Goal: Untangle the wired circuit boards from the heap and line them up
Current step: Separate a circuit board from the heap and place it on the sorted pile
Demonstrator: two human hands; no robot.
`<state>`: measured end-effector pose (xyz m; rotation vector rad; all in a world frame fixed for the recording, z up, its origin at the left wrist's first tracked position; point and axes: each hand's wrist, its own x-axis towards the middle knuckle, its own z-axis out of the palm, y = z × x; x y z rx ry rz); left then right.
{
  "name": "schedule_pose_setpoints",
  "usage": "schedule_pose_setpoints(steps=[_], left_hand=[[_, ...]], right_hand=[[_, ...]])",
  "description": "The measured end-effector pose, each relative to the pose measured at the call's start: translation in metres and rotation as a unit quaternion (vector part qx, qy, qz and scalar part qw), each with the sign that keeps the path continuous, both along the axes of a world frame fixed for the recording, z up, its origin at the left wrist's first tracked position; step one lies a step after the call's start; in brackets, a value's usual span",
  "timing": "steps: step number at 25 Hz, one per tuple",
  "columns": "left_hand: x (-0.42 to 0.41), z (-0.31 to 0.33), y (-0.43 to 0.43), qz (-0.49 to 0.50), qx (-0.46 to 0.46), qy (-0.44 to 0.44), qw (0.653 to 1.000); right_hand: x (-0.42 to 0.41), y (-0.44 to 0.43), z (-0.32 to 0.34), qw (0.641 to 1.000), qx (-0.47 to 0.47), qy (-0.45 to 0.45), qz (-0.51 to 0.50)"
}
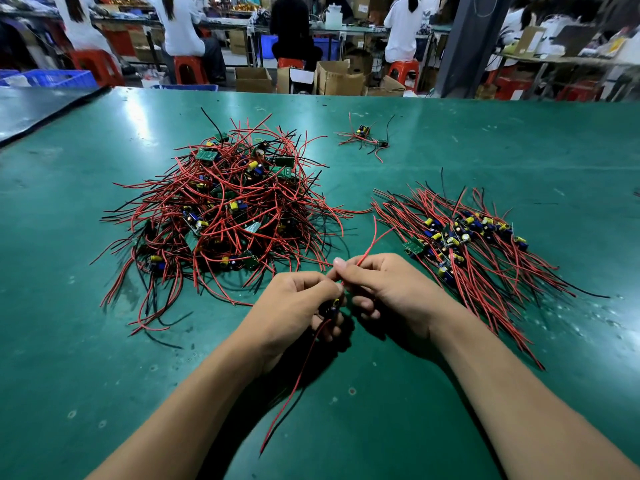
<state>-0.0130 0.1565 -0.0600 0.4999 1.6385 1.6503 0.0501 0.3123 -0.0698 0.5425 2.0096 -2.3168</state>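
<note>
Two hands [294, 301] [388, 289] round one wired board [333, 305]

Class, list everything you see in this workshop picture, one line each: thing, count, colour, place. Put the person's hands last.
heap: one, red and black wires with green boards, table centre-left
row: one, same colours, table right
small cluster: one, red and black, far side of table
held board: one, dark, in left hand, wires hanging below
table: one, green
mat: one, dark, far left
boxes: several, brown, floor behind table
stools: several, red, background
people: several, seated at far benches
left hand: grips held board
right hand: pinches red wire
</note>
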Motion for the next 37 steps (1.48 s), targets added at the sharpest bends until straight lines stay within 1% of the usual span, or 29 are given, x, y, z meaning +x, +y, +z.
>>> schedule_pose_setpoints(steps=[3,6,10,13,15,16,19,21,23,25,29,32,34,37], left_hand=[[0.000,0.003,0.000,-0.001,-0.007,0.009,1.000],[0.000,0.004,-0.001,-0.011,-0.010,0.015,1.000],[0.002,0.004,-0.001,-0.038,-0.017,0.037,0.998],[0.001,0.004,-0.002,-0.046,-0.016,0.036,0.998],[0.000,0.004,-0.002,-0.047,-0.012,0.032,0.998],[0.000,0.003,-0.002,-0.047,-0.010,0.030,0.998],[0.000,0.003,-0.002,-0.046,-0.002,0.022,0.999],[-0.001,0.002,-0.002,-0.045,0.003,0.021,0.999],[-0.001,0.001,-0.002,-0.042,0.007,0.017,0.999],[-0.003,-0.001,-0.001,-0.033,0.014,0.012,0.999],[-0.003,-0.006,0.001,-0.015,0.026,0.013,0.999],[-0.001,-0.009,0.005,0.003,0.041,0.021,0.999],[-0.002,-0.010,0.006,0.013,0.063,-0.010,0.998],[-0.009,-0.012,0.006,0.018,0.088,-0.036,0.995]], right_hand=[[-0.004,0.004,-0.003,0.997,0.026,0.028,-0.060],[-0.010,0.006,-0.005,0.991,0.022,0.049,-0.122],[-0.017,0.016,-0.003,0.971,0.033,0.062,-0.227],[-0.018,0.017,-0.001,0.967,0.002,0.061,-0.248],[-0.017,0.016,0.003,0.966,-0.073,0.060,-0.242],[-0.017,0.016,0.005,0.961,-0.136,0.063,-0.232],[-0.014,0.019,0.012,0.922,-0.333,0.061,-0.190],[-0.009,0.022,0.014,0.900,-0.401,0.055,-0.162],[-0.007,0.024,0.015,0.894,-0.420,0.056,-0.146],[-0.008,0.023,0.014,0.903,-0.401,0.056,-0.142],[-0.012,0.017,0.011,0.948,-0.272,0.053,-0.156],[-0.012,0.014,0.008,0.960,-0.222,0.025,-0.170],[-0.011,0.008,0.008,0.967,-0.179,0.010,-0.179],[-0.010,-0.008,0.006,0.983,-0.045,0.004,-0.178]])
